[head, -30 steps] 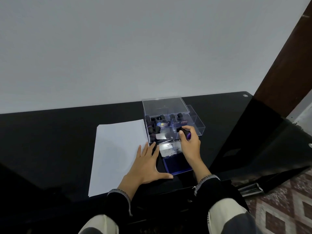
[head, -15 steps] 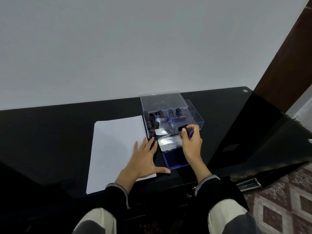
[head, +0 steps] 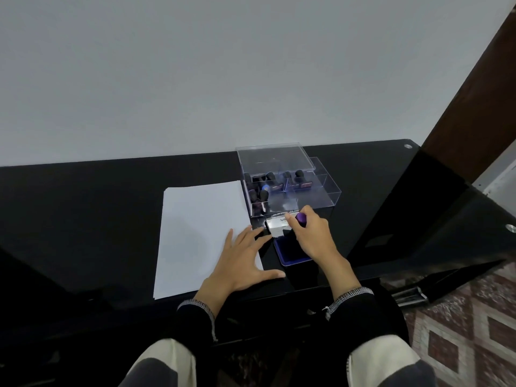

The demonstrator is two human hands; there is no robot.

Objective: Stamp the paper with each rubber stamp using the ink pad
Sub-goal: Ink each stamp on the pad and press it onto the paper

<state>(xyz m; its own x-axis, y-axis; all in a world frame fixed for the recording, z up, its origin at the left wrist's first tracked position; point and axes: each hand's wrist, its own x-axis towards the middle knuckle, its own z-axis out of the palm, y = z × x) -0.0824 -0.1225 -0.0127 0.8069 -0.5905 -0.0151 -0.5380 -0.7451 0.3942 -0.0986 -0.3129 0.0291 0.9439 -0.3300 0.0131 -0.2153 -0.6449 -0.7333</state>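
Observation:
A white sheet of paper (head: 195, 233) lies on the black table (head: 83, 208). My left hand (head: 243, 261) rests flat with spread fingers on the paper's right edge. Right of it sits the blue ink pad (head: 287, 254) with its silver lid (head: 276, 226) swung open behind it. My right hand (head: 312, 236) grips a purple-topped rubber stamp (head: 301, 218) and holds it down over the pad; the stamp's base is hidden by my fingers. Behind stands a clear plastic box (head: 324, 191) with several dark stamps (head: 261, 195) in its compartments.
The box's clear lid (head: 275, 159) stands tilted at the back, near a pale wall. The table's right edge (head: 418, 263) drops to a patterned floor (head: 474, 317). My legs show below the table's near edge.
My right hand has carried the purple stamp from the box's front compartment toward me and down onto the ink pad. My left hand stays flat on the paper.

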